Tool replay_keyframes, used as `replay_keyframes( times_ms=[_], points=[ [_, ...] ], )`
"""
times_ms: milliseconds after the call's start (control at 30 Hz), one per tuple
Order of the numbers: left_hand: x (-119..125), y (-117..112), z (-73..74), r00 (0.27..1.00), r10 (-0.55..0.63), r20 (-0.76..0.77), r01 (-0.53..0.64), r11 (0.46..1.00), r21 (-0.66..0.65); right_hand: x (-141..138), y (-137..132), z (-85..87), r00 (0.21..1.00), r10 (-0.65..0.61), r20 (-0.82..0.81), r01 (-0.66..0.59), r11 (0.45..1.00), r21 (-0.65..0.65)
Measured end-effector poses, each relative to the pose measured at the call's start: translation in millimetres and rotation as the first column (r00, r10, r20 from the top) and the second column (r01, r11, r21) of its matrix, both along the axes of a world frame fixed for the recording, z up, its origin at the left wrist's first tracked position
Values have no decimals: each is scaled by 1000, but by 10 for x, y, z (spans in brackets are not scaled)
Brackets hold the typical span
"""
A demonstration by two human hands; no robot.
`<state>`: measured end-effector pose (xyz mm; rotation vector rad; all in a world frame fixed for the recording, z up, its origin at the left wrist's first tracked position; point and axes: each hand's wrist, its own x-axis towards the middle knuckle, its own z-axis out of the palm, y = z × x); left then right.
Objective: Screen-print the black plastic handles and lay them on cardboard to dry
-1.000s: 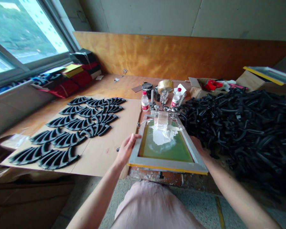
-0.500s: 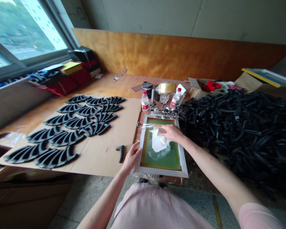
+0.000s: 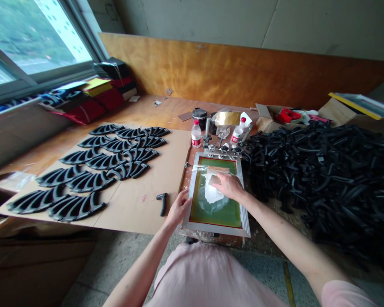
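The person's right hand (image 3: 230, 187) lies on a crumpled clear plastic film (image 3: 200, 169) over a smear of white paste (image 3: 213, 194). Both sit on the green mesh (image 3: 219, 215) of a silver aluminium screen frame (image 3: 216, 230), which rests flat near the table's (image 3: 147, 111) near edge, its far side meeting metal hinge clamps (image 3: 222, 150). The right hand's fingers (image 3: 225, 181) are spread slightly and pressed down on the film, though I cannot tell whether they pinch it. The left hand (image 3: 179, 209) sits on the frame's left rail, its fingers lightly curled and not clearly gripping. A slip of the right hand could drag paste onto the rail or onto the tan cardboard sheet (image 3: 153, 209) carrying rows of black fan-shaped plastic pieces (image 3: 92, 179). A knock could also shift the frame against the heap of loose black plastic parts (image 3: 323, 179) on the right. A second ago the frame stood tilted up; now it lies down, and a small black curved handle (image 3: 162, 202) shows fully on the cardboard.
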<state>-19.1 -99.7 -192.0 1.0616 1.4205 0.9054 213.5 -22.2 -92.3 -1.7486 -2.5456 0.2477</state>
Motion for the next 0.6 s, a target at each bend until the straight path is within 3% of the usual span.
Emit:
replay_keyframes(
  times_ms=[167, 333, 500, 600],
  points=[
    [-4, 12, -75, 1000, -8, -26, 8, 1000, 8, 10, 138, -137, 997, 68, -45, -62, 991, 121],
    [-4, 10, -98, 999, 3, -37, -3, 1000, -19, 125, -80, -283, 959, 284, -5, -281, 953, 108],
    [7, -7, -88, 1000, -7, -26, 7, 1000, -20, 377, -320, -196, 840, 542, -35, -540, 840, 62],
    [6, -10, -90, 999, -12, -44, 11, 1000, -16, 395, -239, -136, 845, 531, -66, -531, 847, 21]
  ],
)
